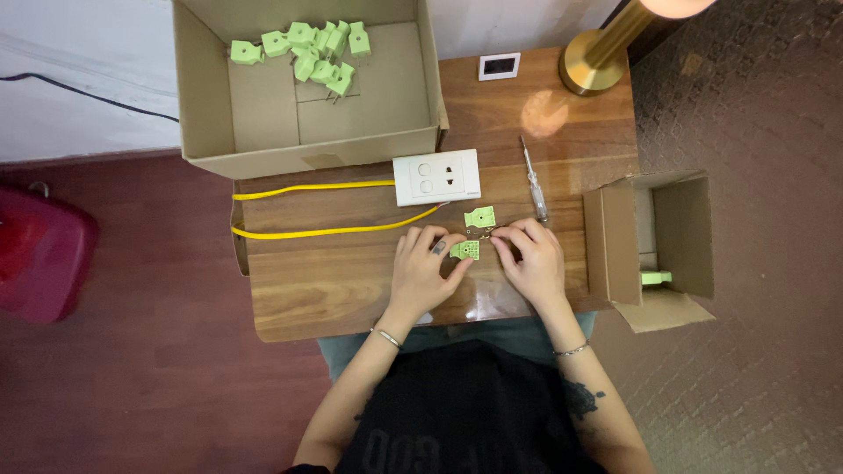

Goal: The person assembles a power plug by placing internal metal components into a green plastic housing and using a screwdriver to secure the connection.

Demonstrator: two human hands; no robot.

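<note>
Pale green plastic plug half (464, 250) against a glossy brown wood-grain tabletop (351, 272); a second pale green plastic plug half (480, 216) lies on the same brown grain. White rectangular socket plate (436, 177), with two bright yellow wires (316, 233) crossing the wood. Screwdriver with a clear handle and silver shaft (533, 183). Plain tan large cardboard box (206, 105) containing a heap of pale green plugs (307, 53); plain tan small cardboard box (680, 228). Polished gold lamp base (594, 61). Small white-framed square with a dark centre (499, 66). Dark reddish-brown floor (158, 369); red rounded object (39, 254) at the frame's edge. Black garment (474, 412); thin silver bracelets (571, 350) on both wrists.
</note>
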